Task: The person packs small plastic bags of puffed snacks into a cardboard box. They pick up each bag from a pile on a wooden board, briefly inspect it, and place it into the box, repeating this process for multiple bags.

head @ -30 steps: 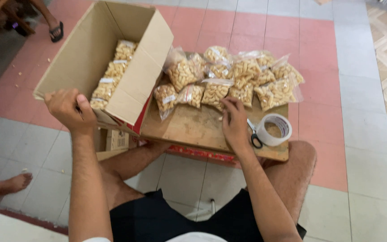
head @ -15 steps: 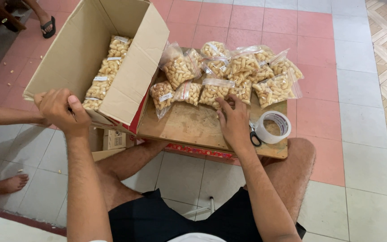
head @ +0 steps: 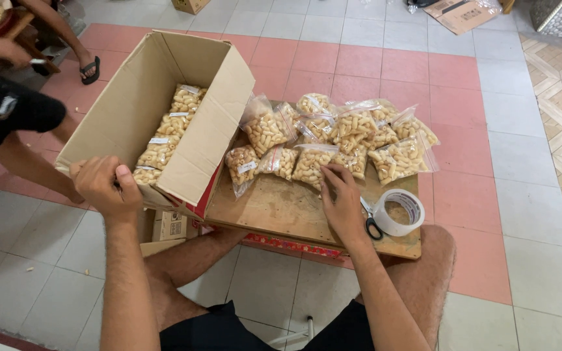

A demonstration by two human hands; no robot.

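Left hand (head: pixel 102 185) grips the near edge of the box (head: pixel 213 127) at lower left of the frame, fingers closed over the cardboard and tilting the box so its open mouth faces up and right. Right hand (head: pixel 341 201) lies at the centre on the board (head: pixel 274 208), fingers spread and apart, fingertips touching the nearest bag (head: pixel 312 164); it clamps nothing yet. Scissors (head: pixel 371 221) and a tape roll (head: pixel 399 211) sit just right of that hand.

Inside the box a row of about 4 bags (head: pixel 167 133) of pale puffed snacks is already laid along the far wall, so packing looks begun but, by my judgement, far from half done: most of the box floor shows bare. Beyond the right hand, at centre and upper right of the board, a pile (head: pixel 359 136) of roughly 10 more bags waits unpacked. The tape looks untouched, so sealing seems still ahead.

At upper left, another person's leg (head: pixel 27 162) stands near the box, and a flattened carton (head: pixel 463 13) lies at the top edge.
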